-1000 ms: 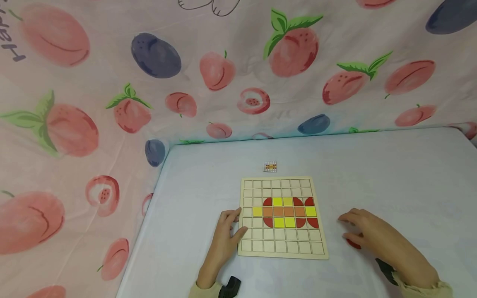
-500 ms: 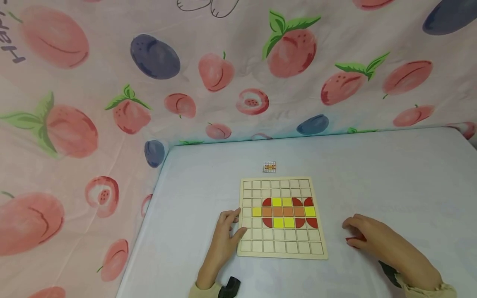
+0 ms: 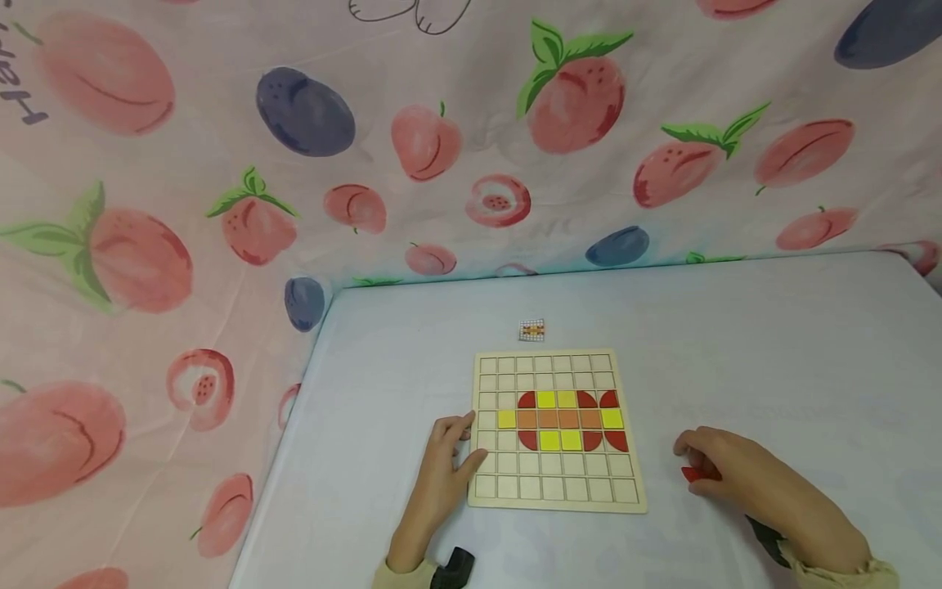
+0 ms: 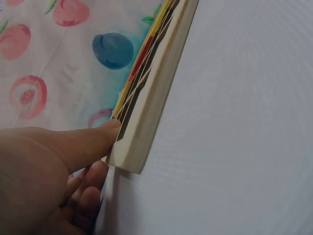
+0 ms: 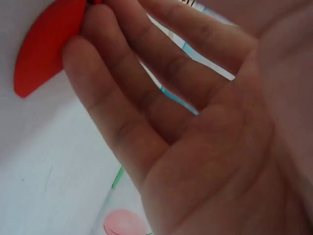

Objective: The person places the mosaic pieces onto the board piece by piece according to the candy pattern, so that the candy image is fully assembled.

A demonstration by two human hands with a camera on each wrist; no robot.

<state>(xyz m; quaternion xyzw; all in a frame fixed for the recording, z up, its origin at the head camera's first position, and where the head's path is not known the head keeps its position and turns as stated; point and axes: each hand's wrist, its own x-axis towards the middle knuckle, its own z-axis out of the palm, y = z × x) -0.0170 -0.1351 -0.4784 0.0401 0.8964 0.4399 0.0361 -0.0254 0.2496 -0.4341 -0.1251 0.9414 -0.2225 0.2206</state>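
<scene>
A square wooden grid board [image 3: 557, 489] lies on the white table. Yellow and orange square tiles and red curved-edge tiles fill a fish-like shape across its middle rows. My left hand [image 3: 443, 458] rests at the board's left edge, its thumb straight on the rim and its other fingers beside it; the left wrist view shows the thumb [image 4: 93, 144] at the board's corner [image 4: 134, 152]. Right of the board, my right hand [image 3: 743, 470] pinches a red tile [image 3: 690, 474] with a curved edge. In the right wrist view this red tile [image 5: 46, 46] sticks out past the fingertips.
A small printed pattern card [image 3: 532, 330] lies just beyond the board's far edge. Fruit-printed cloth [image 3: 441, 204] hangs behind and to the left of the table [image 3: 773, 343]. A black strap piece [image 3: 453, 568] sits at my left wrist.
My right hand has drawn slightly back toward me, and its fingers have closed around the red tile, which has turned and shows more. My left hand and the board stay put.
</scene>
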